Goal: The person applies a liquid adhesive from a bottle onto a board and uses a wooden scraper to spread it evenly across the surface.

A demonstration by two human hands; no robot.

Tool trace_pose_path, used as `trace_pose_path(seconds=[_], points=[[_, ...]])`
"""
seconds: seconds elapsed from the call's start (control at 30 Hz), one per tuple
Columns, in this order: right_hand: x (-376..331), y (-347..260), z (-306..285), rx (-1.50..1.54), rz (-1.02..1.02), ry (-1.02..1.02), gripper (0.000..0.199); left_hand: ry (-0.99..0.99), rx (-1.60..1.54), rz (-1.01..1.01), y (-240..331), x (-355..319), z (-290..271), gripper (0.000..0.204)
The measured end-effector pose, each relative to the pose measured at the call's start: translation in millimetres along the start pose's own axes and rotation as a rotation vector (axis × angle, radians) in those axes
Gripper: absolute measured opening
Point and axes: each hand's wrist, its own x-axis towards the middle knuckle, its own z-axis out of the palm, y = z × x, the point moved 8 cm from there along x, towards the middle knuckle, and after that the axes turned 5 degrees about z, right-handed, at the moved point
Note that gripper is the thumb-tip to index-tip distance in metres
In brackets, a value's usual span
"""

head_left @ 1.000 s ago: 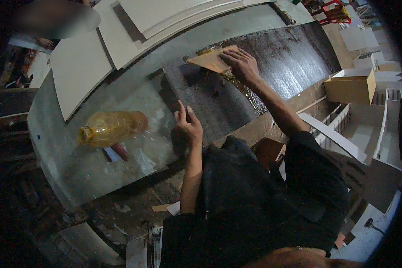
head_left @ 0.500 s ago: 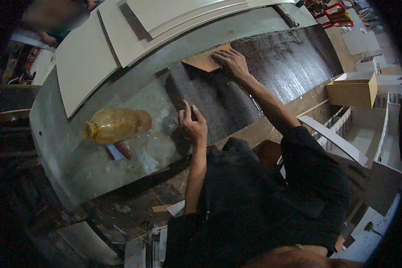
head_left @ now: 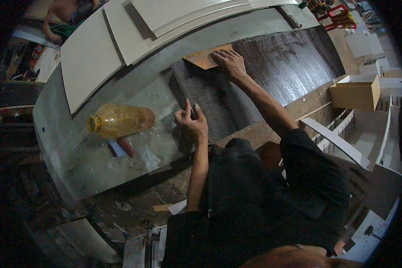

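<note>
— So, where does the dark brown wooden board [head_left: 272,76] lie?

— Flat on the grey tabletop [head_left: 134,147], its long side running away to the right. Every other place I give is counted from that board.

— And the right hand [head_left: 230,62]?

— It rests on the board's far edge, fingers spread flat and pressing down on a thin tan scraper card [head_left: 203,59], which sits at the board's far left corner.

— The left hand [head_left: 191,124]?

— At the board's near left corner. Its fingers are curled together around the edge there, thumb up, clamped on the board's corner.

— What lies off the board?

— Left of it, on the tabletop, a yellowish clear plastic bottle [head_left: 120,120] lies on its side. Just nearer than the bottle sit two small flat pieces, one bluish-white [head_left: 116,148] and one dark red [head_left: 127,146], side by side and touching or nearly so; I cannot tell which.

— Beyond the board?

— Pale cream flat panels [head_left: 91,58] lean stacked past its far edge. To the board's right, off the tabletop, stands an open tan cardboard box [head_left: 355,94].
</note>
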Motion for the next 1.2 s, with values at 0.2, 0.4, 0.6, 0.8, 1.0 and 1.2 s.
trace_pose_path(seconds=[0.2,0.4,0.6,0.8,1.0,1.2], points=[[-38,-22,-48,0.079,-0.066,-0.016,0.054,-0.015,-0.108,-0.023,-19,-1,3,0.039],[-115,-58,-83,0.158,-0.227,-0.162,0.051,0.048,-0.356,-0.008,-30,-6,8,0.042],[-27,13,-97,0.145,0.029,0.025,0.039,-0.004,-0.228,-0.101,-21,-3,3,0.044],[4,72,-33,0.096,0.102,-0.042,0.036,0.104,-0.228,0.068,-24,-4,3,0.037],[-12,72,-4,0.119,0.025,-0.125,0.036,0.109,-0.250,0.056,-18,-3,0,0.037],[-80,72,-20,0.125,-0.112,-0.203,0.033,0.080,-0.261,0.006,-21,-2,5,0.042]])
